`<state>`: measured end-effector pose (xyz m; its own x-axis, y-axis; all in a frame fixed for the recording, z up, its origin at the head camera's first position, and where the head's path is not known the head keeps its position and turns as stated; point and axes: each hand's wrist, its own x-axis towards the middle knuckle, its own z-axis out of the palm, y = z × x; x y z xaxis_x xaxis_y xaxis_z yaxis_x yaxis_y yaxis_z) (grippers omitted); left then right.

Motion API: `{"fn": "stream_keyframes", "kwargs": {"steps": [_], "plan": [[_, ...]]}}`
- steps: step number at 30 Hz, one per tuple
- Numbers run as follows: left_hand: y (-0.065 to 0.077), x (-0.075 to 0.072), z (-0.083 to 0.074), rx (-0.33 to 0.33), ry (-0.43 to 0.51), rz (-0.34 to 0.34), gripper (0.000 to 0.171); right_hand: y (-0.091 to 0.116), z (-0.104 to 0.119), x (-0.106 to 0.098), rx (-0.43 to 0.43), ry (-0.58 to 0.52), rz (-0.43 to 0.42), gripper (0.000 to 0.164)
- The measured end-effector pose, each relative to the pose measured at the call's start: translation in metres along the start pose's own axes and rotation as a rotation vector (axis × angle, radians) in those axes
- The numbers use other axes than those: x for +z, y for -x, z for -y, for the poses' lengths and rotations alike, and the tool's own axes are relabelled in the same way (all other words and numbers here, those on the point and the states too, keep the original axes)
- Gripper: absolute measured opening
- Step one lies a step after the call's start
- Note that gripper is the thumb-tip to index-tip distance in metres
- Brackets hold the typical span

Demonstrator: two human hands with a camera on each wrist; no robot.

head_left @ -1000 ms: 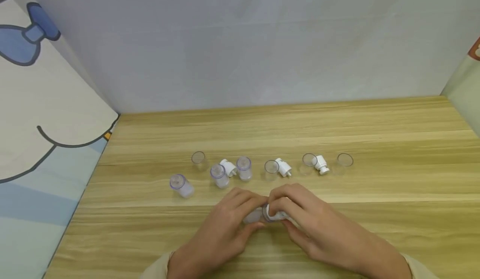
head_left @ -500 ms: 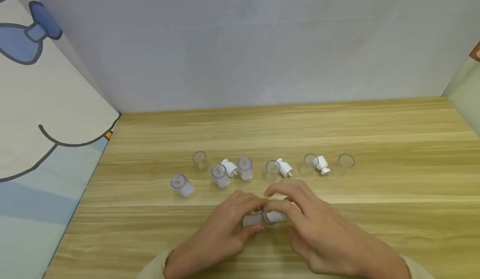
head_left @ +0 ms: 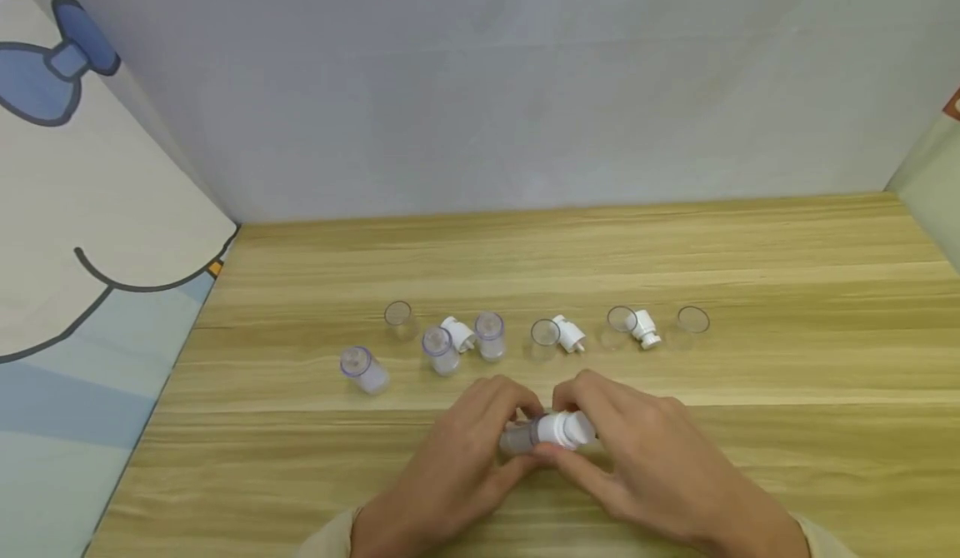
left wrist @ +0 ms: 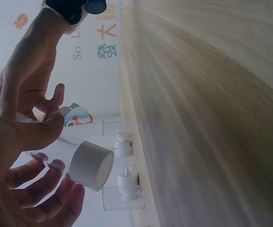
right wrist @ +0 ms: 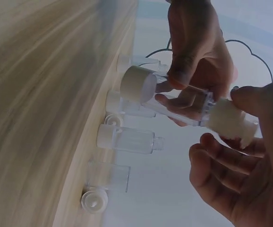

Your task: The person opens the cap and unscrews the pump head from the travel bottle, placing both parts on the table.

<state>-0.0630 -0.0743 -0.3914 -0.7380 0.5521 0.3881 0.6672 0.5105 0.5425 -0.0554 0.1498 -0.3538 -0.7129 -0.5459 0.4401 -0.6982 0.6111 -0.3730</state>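
Near the front of the table, my left hand [head_left: 465, 445] grips a small clear bottle [right wrist: 179, 101] with a white base [left wrist: 91, 165], tilted on its side. A white pump head [head_left: 566, 430] sits at the bottle's neck end, pointing right. My right hand [head_left: 648, 450] pinches this pump head, its thumb below in the head view and its index finger curled over the far side. In the right wrist view, the thumb touches the pump head [right wrist: 231, 122] while the other fingers curl beneath. Both hands meet close together over the wood.
Behind the hands stand several clear bottles, among them a left one [head_left: 367, 372] and a middle one [head_left: 491, 340]. Clear cups [head_left: 545, 341] with dark rims stand along the row. White pump heads [head_left: 643, 330] lie among them. A pale wall [head_left: 555, 125] rises behind.
The right fingers, lifted and spread over the pump head half a second ago, have come back down around it. The bottle has turned slightly, its pump head now showing more plainly.
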Motion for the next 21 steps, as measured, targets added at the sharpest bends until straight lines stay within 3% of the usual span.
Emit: {"fn": "stream_keyframes", "kwargs": {"steps": [11, 15, 21], "plan": [[0.0028, -0.0020, 0.0046, -0.042, 0.014, 0.055, 0.040, 0.0004, -0.0026, -0.0040, -0.094, -0.025, 0.060, 0.015], [0.0023, -0.0020, 0.0053, -0.057, 0.016, 0.066, 0.041, 0.0011, -0.0033, -0.0050, -0.096, -0.021, 0.096, 0.024], [0.0028, -0.0022, 0.0066, -0.076, 0.048, 0.069, 0.042, 0.0009, -0.0050, -0.0056, -0.112, -0.041, 0.075, 0.013]]}}
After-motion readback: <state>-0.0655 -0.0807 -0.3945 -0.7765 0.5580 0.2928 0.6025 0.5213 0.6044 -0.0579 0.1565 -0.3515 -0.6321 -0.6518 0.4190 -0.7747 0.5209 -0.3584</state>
